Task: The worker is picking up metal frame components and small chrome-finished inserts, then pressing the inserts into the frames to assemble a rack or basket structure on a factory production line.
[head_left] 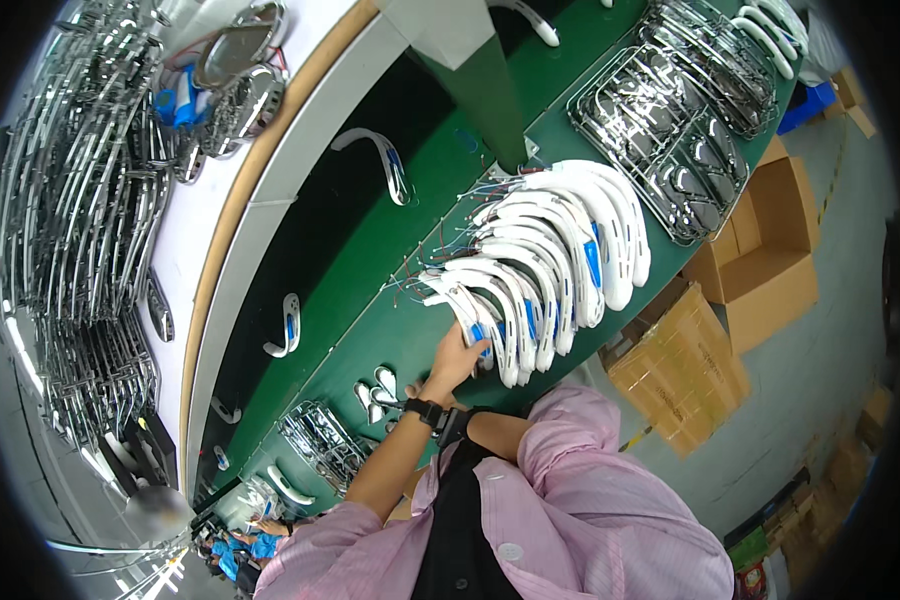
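Many white curved plastic housings [530, 265] stand in a close row on the green bench, several with blue patches and thin wires at their far ends. My left hand [457, 358] grips the near-left end housing [460, 303] of the row, its thumb beside a blue patch. My right arm crosses in from the right. Most of my right hand [417, 391] is hidden behind my left wrist, so its grip does not show. Close to it lie small chrome-and-white oval pieces [375, 393]. Both wrists wear black bands.
Wire racks of chrome parts [660, 110] stand at the far right, and another rack [322, 440] at lower left. Chrome frames [80, 200] fill the raised shelf. A green post [485, 100] rises beyond the row. Cardboard boxes [765, 250] sit on the floor. Other people [235, 555] work at lower left.
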Demonstrator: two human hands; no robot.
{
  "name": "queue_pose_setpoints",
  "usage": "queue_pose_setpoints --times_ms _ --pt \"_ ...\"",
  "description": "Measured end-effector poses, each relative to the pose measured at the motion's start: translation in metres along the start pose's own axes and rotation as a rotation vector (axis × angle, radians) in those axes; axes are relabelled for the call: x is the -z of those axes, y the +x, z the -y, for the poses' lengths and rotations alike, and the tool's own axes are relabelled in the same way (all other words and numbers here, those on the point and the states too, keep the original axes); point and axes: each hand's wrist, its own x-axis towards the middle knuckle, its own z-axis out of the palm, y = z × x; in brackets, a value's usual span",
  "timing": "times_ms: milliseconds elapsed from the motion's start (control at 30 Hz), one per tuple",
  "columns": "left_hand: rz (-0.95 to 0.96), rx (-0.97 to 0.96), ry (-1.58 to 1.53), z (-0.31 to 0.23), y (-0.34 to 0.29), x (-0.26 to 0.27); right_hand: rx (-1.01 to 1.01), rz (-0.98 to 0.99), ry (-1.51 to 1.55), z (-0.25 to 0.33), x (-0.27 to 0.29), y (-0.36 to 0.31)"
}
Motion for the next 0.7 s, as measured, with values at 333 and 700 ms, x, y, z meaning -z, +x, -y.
queue_pose_setpoints --times_ms 333,700 --pt "-0.083 -0.091 -1.319 -0.069 -0.088 0.073 -0.073 0.504 -0.114 0.085 0.187 -0.049" --pt "-0.199 -0.384 -1.607 -0.120 -0.154 0.106 -0.056 -0.581 0.332 0.165 0.327 -0.121"
